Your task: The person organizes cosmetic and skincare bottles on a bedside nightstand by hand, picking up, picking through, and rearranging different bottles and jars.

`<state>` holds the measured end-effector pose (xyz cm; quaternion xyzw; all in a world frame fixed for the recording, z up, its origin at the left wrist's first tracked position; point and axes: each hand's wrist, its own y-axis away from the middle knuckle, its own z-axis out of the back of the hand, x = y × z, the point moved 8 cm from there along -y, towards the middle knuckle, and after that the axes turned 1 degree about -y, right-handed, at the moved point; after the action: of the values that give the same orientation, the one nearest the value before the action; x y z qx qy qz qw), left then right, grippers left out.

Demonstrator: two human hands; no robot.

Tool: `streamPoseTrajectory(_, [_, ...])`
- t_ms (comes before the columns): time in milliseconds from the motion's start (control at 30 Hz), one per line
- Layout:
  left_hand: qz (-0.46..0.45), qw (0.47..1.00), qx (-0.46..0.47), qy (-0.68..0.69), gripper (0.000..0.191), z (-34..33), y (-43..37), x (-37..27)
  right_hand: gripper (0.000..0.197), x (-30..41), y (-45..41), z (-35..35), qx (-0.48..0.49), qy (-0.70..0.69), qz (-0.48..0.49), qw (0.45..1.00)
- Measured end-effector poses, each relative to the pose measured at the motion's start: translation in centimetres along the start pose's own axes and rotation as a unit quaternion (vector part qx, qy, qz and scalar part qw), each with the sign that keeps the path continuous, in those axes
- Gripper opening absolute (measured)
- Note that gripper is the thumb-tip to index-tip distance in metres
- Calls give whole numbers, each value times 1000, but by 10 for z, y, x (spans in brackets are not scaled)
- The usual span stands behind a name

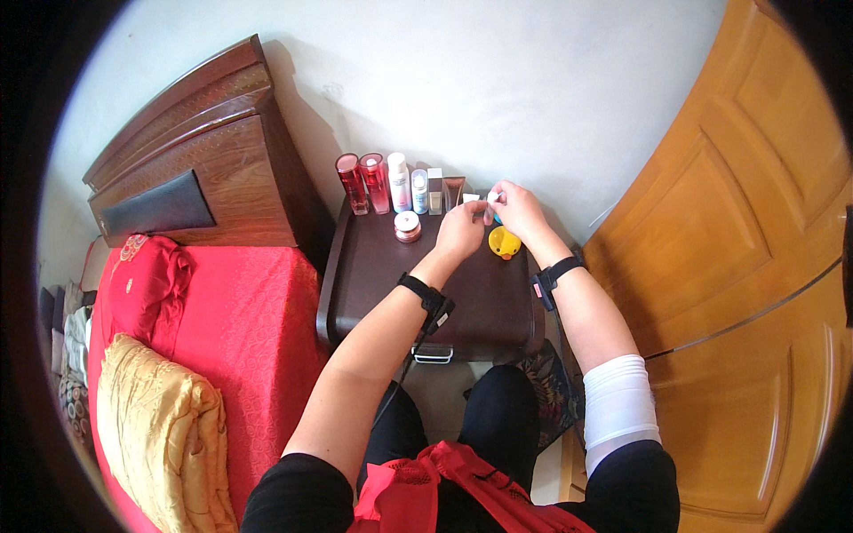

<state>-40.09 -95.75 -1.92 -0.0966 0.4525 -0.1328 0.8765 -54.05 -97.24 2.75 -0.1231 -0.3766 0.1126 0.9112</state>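
Note:
Above the back right of a dark brown bedside cabinet, my hands are close together around a small white-capped container. My right hand pinches it near its white top. The fingertips of my left hand come up to its side, but whether they grip it is hard to see. Just below my right hand is a yellow duck-shaped item. A brown tube and a white item stand behind my left hand. To its left sits a pink jar with a white lid.
Along the cabinet's back stand two red bottles, a tall white bottle, a small clear-capped bottle and a white-capped bottle. A red-covered bed flanks the left. Wooden doors rise at the right.

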Motion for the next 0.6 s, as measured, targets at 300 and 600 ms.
streamPoseTrajectory(300, [33, 999, 10, -10, 38, -12, 5, 12, 9, -25, -2, -27, 34, -50, -15, 998])
streamPoseTrajectory(600, [37, 999, 20, -3, 38, -16, 2, 18, 13, -41, -4, -37, 17, -37, -8, 999])
